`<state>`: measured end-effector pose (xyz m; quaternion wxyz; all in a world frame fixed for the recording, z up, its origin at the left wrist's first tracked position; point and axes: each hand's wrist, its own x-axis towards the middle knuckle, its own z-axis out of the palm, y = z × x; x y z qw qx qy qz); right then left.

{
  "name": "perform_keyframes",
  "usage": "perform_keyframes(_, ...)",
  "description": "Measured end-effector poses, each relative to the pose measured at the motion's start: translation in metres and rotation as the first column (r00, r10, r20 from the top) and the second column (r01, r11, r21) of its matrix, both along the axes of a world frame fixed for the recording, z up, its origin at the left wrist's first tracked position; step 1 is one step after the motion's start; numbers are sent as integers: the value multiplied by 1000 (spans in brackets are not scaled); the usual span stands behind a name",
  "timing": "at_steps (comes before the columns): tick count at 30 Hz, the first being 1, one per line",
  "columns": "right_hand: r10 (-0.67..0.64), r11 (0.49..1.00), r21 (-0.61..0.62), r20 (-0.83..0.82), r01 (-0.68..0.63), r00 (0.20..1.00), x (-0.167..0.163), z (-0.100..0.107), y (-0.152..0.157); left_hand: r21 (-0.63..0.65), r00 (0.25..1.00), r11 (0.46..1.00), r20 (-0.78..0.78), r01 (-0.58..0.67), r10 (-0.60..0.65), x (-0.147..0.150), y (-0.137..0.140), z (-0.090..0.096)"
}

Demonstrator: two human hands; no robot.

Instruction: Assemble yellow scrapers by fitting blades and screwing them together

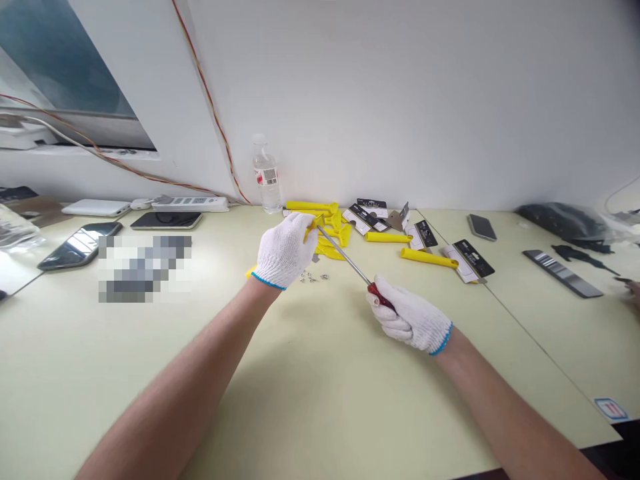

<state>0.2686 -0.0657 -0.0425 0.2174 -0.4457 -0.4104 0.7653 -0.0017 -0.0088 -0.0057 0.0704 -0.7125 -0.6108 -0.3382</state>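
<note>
On both hands (286, 247) we wear white knitted fabric gloves (417, 320) with bright blue wrist edging (443, 340) (our forearms (233, 333) are bare).

The person's bare left forearm (195, 373) slants up from the lower left edge toward the middle of the view, ending in the left hand (283, 250), gloved in white knit edged with blue at the wrist, its back toward the camera and its fingers closed in a pinch. The bare right forearm (510, 403) leans inward from the lower right corner to the right hand (410, 317), gloved alike, which is lower in view than the left and well apart from it, fingers curled into a firm grip.
</note>
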Motion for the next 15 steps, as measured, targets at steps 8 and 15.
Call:
perform_keyframes(8, -143, 919, 395, 333, 0, 932, 2, 24, -2, 59, 978, 998, 210, -14, 1, -12, -1, 19)
perform_keyframes(15, -468, 673, 626, 773, -394, 427, 76, 6, 2, 79, 684, 997, 726, 17, -70, -49, 0, 39)
